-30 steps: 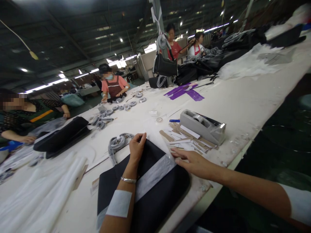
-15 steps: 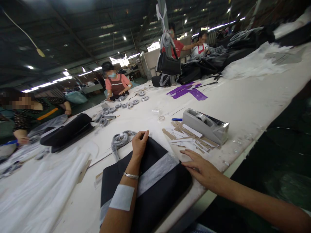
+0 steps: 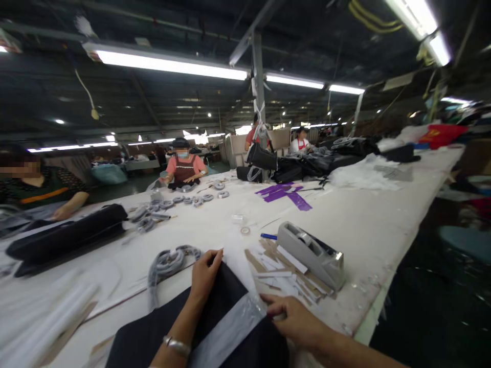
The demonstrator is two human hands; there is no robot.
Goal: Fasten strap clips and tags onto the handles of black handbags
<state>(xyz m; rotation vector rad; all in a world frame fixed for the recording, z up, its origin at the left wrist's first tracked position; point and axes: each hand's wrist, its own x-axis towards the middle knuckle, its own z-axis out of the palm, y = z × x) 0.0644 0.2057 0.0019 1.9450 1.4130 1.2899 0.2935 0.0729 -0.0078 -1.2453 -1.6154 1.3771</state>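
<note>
A black fabric piece (image 3: 226, 294) with a pale translucent band (image 3: 226, 335) across it lies on the white table at the bottom centre. My left hand (image 3: 204, 273) pinches the far corner of the black fabric, fingers curled over its edge. At the right end of the pale band, my right hand (image 3: 293, 319) rests with fingers bent, gripping the band's edge against the fabric. A silver bracelet (image 3: 176, 346) sits on my left wrist. Just left of my left hand lies a coiled grey strap (image 3: 169, 260).
A grey tape dispenser (image 3: 310, 254) and a pile of cardboard and paper strips (image 3: 282, 276) lie right of my hands. Purple tape marks (image 3: 286, 194), grey strap coils (image 3: 184, 200) and a black bag (image 3: 65, 237) lie farther out. Seated co-workers sit across the table.
The camera has tilted up, so the table and hands sit lower in view. My right hand has slid left onto the end of the pale band. My left hand holds the same corner.
</note>
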